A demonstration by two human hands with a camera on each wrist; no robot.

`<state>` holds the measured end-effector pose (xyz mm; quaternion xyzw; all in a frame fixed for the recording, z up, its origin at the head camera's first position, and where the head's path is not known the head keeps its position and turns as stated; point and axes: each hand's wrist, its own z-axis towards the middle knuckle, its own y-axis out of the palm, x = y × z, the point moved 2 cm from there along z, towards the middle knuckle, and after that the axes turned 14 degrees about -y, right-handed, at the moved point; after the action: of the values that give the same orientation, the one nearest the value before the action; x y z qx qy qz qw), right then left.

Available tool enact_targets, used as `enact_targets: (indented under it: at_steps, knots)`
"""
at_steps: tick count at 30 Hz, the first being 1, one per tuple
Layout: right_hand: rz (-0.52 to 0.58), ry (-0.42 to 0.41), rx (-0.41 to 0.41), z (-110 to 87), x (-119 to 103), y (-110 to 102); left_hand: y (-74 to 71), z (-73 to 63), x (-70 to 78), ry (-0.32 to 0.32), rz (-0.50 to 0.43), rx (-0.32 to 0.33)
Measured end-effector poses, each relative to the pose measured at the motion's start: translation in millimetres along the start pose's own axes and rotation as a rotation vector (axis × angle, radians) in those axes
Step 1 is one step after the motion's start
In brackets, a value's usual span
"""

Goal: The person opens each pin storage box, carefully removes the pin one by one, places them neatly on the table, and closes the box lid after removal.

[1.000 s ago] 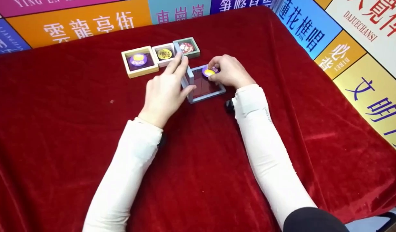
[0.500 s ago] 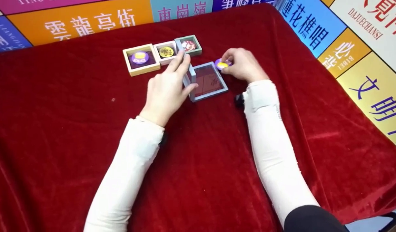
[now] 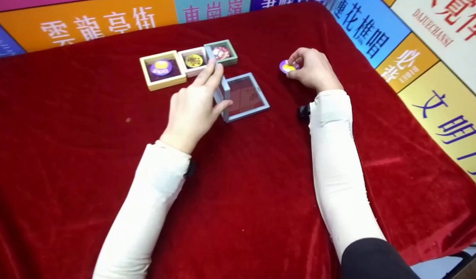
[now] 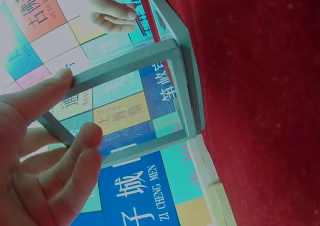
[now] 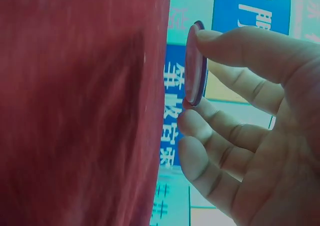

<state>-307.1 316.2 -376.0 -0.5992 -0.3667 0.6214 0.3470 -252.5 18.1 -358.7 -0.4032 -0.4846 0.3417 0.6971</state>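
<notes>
My left hand [image 3: 192, 110] holds the upright half of a hinged blue-grey display frame [image 3: 266, 106] by its edges, thumb on one side and fingers on the other. The frame's other half lies flat on the cloth, its window showing dark red. In the left wrist view, I see through the raised half of the frame [image 4: 180, 76]. To the right, my right hand [image 3: 315, 69] pinches a round purple and yellow badge [image 3: 287, 68] between thumb and fingers. The right wrist view shows this badge [image 5: 192, 68] edge-on, just off the cloth.
Behind the frame stand a yellow box [image 3: 167, 83] with a purple badge, a white box [image 3: 180, 55] with a yellow badge, and a green box [image 3: 234, 60] with a red and white badge. Red velvet [image 3: 238, 193] covers the table; colourful lettered panels [image 3: 443, 108] border it.
My right hand has carried the badge off the flat half of the frame, away to the right and farther back. The left hand keeps the other half raised.
</notes>
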Motion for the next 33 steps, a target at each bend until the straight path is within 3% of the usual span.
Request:
enact_targets:
  at_steps: [17,23,33]
  knots:
    - [0.002,0.107,0.046,-5.1,43,-22,1.6,-2.9,-7.2,-0.015,-0.006,-0.009]
    - [-0.009,0.101,0.060,-3.0,39,-22,0.1,-1.7,-5.7,0.000,-0.003,0.005]
    - [-0.037,0.053,0.004,5.2,30,-5,-0.5,1.0,-1.6,-0.008,0.013,-0.025]
